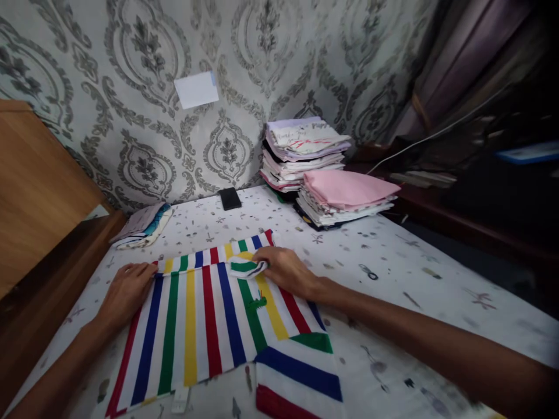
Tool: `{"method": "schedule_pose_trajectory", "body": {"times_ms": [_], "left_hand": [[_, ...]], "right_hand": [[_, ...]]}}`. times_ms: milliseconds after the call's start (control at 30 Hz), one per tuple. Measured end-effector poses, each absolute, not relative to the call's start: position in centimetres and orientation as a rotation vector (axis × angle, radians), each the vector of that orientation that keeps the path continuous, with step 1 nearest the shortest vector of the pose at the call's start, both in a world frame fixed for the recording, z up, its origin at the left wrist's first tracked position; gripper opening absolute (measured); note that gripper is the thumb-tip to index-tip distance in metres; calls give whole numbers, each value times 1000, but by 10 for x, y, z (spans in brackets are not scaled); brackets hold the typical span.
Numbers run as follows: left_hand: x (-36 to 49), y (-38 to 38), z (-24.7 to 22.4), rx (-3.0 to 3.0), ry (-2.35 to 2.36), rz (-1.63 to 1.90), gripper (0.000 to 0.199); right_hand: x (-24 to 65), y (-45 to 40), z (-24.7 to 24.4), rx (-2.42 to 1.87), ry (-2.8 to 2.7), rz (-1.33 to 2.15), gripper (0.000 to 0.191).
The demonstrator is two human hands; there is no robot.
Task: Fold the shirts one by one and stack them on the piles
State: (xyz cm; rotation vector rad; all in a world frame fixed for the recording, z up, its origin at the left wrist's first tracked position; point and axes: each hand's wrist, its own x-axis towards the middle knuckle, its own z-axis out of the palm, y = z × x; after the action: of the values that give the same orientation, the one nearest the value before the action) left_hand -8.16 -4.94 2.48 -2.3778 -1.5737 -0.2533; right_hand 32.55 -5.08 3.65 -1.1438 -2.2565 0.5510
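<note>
A striped shirt (187, 326) in white, blue, green, yellow and red lies spread in front of me, partly folded over along its far edge. A small green crocodile emblem (258, 302) sits on it, and one sleeve (301, 375) sticks out at the lower right. At the shirt's far left corner, my left hand (128, 288) has its fingers closed on the cloth, the fingertips partly hidden. My right hand (286, 270) grips a bunched, turned-up bit of the shirt near its far right side. A white label (180, 400) shows below the near edge.
Folded clothes stand in a tall stack (305, 151), with a pink-topped pile (349, 192) in front. A black phone-like object (230, 198) lies by the wall. Several folded cloths (144, 227) lie at the left, beside a wooden panel (39, 192). Patterned white sheet (419, 279) covers the surface.
</note>
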Motion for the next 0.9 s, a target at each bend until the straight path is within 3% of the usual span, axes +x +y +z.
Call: {"method": "schedule_pose_trajectory", "body": {"times_ms": [200, 600, 767, 900], "left_hand": [[-79, -56, 32, -2340, -1550, -203, 38], [-70, -65, 45, -2317, -1807, -520, 25], [-80, -76, 46, -2515, -1789, -308, 27], [-90, -75, 51, -2544, -2028, -608, 33]], "right_hand": [[331, -63, 29, -1215, -2355, 369, 20], [345, -61, 23, -1183, -2129, 536, 20], [353, -55, 13, -1084, -2192, 487, 21], [363, -52, 14, -988, -2345, 531, 28]]}}
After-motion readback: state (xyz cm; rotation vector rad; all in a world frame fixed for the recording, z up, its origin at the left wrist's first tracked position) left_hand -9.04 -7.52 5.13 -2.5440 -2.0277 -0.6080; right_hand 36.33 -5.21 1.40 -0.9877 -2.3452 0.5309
